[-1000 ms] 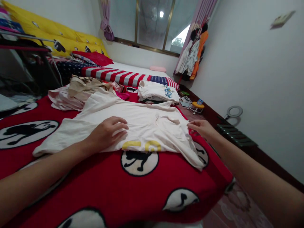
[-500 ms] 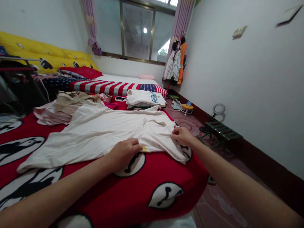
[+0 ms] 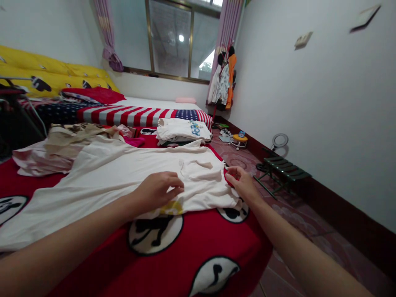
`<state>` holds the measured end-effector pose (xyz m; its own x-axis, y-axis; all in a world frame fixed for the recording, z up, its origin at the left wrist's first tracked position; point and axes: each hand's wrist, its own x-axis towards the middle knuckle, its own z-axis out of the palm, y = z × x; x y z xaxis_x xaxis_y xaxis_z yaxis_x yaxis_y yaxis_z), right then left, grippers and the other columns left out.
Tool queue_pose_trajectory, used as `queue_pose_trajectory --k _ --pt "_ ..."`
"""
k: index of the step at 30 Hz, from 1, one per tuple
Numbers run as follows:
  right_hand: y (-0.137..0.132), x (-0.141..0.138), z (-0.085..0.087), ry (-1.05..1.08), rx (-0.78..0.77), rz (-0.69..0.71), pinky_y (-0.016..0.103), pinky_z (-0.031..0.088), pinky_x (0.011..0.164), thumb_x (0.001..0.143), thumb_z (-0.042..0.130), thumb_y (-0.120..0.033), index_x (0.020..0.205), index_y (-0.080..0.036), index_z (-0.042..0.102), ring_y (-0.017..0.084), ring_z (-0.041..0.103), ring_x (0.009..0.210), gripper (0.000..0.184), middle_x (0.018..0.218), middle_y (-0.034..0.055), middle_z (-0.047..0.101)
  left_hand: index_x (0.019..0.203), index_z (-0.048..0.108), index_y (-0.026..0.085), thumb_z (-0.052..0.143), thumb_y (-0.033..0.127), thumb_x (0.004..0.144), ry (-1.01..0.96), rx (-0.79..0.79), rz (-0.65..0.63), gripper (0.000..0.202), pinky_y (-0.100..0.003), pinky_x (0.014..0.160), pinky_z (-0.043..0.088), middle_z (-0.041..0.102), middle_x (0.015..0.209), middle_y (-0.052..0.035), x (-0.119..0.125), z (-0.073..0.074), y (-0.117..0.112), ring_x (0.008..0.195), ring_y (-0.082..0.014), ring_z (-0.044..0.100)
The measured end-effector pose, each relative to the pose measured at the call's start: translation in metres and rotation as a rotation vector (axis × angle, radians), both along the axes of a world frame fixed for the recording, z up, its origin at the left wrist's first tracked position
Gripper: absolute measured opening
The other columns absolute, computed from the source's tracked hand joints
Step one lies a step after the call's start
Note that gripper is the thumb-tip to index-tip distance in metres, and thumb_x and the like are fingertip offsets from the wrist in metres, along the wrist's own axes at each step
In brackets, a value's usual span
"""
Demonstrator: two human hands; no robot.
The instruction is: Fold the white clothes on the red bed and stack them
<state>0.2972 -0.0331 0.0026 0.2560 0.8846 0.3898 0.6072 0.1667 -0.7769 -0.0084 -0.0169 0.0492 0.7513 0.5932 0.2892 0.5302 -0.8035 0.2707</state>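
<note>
A white T-shirt lies spread over the red patterned blanket, its neckline toward the right and a yellow print showing at its near edge. My left hand is just over the near side of the shirt, above the yellow print. Its fingers are loosely bent, thumb apart from them, holding nothing I can see. At the shirt's right end, by the sleeve and shoulder edge, is my right hand. Thumb and forefinger stand apart there, with red blanket visible between them and the cloth.
Folded white shirts are stacked behind the T-shirt. Rumpled beige and pink clothes lie to the left. Beyond is a bed with a striped, starred cover. A dark green folding stool stands on the floor at right.
The near edge of the shirt has been laid out toward me, showing more yellow print. Both hands have loosened from the cloth. The view has shifted slightly right.
</note>
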Motion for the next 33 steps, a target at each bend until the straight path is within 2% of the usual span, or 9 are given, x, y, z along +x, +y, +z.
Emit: queue_pose_trajectory --k 6,8,11,16,18,21,25,29,33 --pt "-0.043 0.005 -0.004 0.041 -0.073 0.032 0.030 0.048 0.068 0.078 0.059 -0.032 0.092 -0.017 0.063 0.018 0.062 0.077 0.021 0.086 0.0055 0.067 0.114 0.066 0.019 0.049 0.012 0.083 -0.200 -0.037 -0.060 0.036 -0.029 0.091 0.045 0.066 0.115 -0.0081 0.086 -0.014 0.079 0.103 -0.0185 0.061" --pt "-0.058 0.003 0.000 0.000 -0.065 0.037 0.029 0.047 0.067 0.081 0.058 -0.030 0.092 -0.018 0.064 0.017 0.061 0.076 0.017 0.088 0.0047 0.066 0.124 0.060 0.018 0.051 0.017 0.084 -0.139 -0.065 -0.097 0.041 -0.029 0.093 0.044 0.063 0.122 -0.0099 0.109 -0.020 0.096 0.108 -0.0195 0.060" --pt "-0.078 0.000 0.006 -0.092 -0.020 0.074 0.029 0.047 0.073 0.082 0.058 -0.023 0.095 -0.021 0.063 0.016 0.060 0.081 0.014 0.093 0.0037 0.065 0.124 0.061 0.018 0.062 0.031 0.080 0.011 -0.035 -0.158 0.046 -0.028 0.086 0.045 0.067 0.112 -0.0106 0.128 -0.024 0.109 0.100 -0.0213 0.062" --pt "-0.093 -0.001 0.002 -0.300 0.012 0.225 0.036 0.042 0.093 0.077 0.062 -0.009 0.113 -0.026 0.059 0.021 0.053 0.109 0.040 0.114 0.0056 0.058 0.087 0.073 0.020 0.064 0.025 0.075 0.110 -0.084 -0.215 0.016 -0.022 0.063 0.040 0.068 0.078 -0.0016 0.128 -0.018 0.118 0.069 -0.0144 0.059" --pt "-0.092 -0.002 -0.002 -0.376 0.021 0.259 0.036 0.043 0.090 0.077 0.057 -0.004 0.108 -0.026 0.062 0.021 0.054 0.105 0.038 0.110 0.0058 0.059 0.082 0.072 0.017 0.062 0.021 0.075 0.045 -0.107 -0.228 0.013 -0.021 0.058 0.037 0.065 0.073 -0.0004 0.124 -0.013 0.122 0.064 -0.0120 0.055" --pt "-0.091 -0.005 -0.004 -0.434 0.059 0.296 0.035 0.042 0.082 0.077 0.050 0.002 0.091 -0.023 0.063 0.019 0.055 0.094 0.031 0.098 0.0052 0.060 0.078 0.070 0.016 0.062 0.020 0.075 -0.136 0.028 -0.164 0.009 -0.021 0.058 0.035 0.060 0.068 0.0003 0.116 -0.002 0.128 0.063 -0.0114 0.052" --pt "-0.095 -0.008 -0.001 -0.457 0.091 0.318 0.037 0.038 0.085 0.068 0.050 0.004 0.083 -0.021 0.057 0.020 0.054 0.095 0.030 0.098 0.0044 0.061 0.077 0.069 0.017 0.063 0.023 0.078 -0.257 0.199 0.014 0.009 -0.023 0.061 0.038 0.059 0.076 -0.0013 0.114 0.003 0.129 0.065 -0.0128 0.053" --pt "-0.099 -0.008 -0.001 -0.472 0.079 0.341 0.037 0.037 0.083 0.063 0.048 0.004 0.081 -0.021 0.052 0.020 0.054 0.091 0.031 0.094 0.0030 0.062 0.083 0.070 0.020 0.058 0.025 0.083 -0.066 0.242 0.052 0.013 -0.025 0.066 0.042 0.061 0.092 -0.0039 0.125 -0.007 0.123 0.077 -0.0163 0.059" --pt "-0.099 -0.008 -0.002 -0.482 0.054 0.326 0.036 0.037 0.080 0.062 0.047 0.003 0.080 -0.021 0.050 0.020 0.053 0.087 0.030 0.089 0.0028 0.061 0.109 0.066 0.021 0.059 0.033 0.082 0.015 0.218 0.068 0.030 -0.030 0.081 0.046 0.061 0.110 -0.0072 0.127 -0.021 0.128 0.097 -0.0217 0.060"
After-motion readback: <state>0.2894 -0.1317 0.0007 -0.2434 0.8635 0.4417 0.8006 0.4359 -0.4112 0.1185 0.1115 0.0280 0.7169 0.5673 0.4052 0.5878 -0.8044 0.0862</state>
